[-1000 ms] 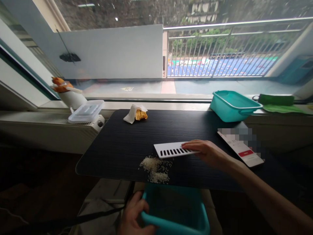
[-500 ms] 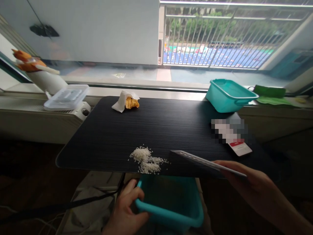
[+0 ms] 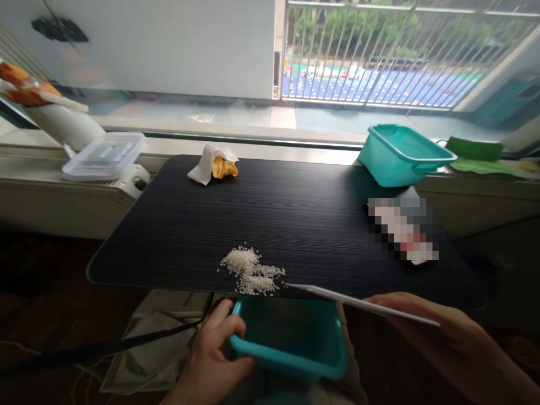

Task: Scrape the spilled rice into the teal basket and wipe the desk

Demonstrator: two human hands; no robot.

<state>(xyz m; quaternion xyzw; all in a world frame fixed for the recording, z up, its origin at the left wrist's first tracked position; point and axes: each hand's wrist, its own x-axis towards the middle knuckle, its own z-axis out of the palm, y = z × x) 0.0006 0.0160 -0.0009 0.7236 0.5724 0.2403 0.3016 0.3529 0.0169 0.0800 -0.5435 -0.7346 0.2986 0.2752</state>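
A loose pile of white rice (image 3: 242,260) lies near the front edge of the black tabletop (image 3: 270,208), with grains scattered about it. Just below that edge, my left hand (image 3: 219,346) grips the left rim of a teal plastic tub (image 3: 295,360), fingers outside and thumb at the front. The tub's inside is dark. My right hand (image 3: 430,315) holds a thin white card-like sheet (image 3: 350,299), seen almost edge-on, so its exact kind is unclear. Its tip touches or hovers by the right side of the rice.
Crumpled white tissue with a golden-yellow wrapper (image 3: 224,168) sits at the back left. A second teal tub (image 3: 400,157) and a partly blurred phone-like object (image 3: 403,230) lie at the right. A clear plastic lid (image 3: 105,156) rests on the radiator. A green cloth (image 3: 476,154) is on the sill.
The white sheet has come down and left, its tip now close to the rice and its face tilted nearly edge-on. My left hand keeps its grip on the tub. The view has shifted slightly.
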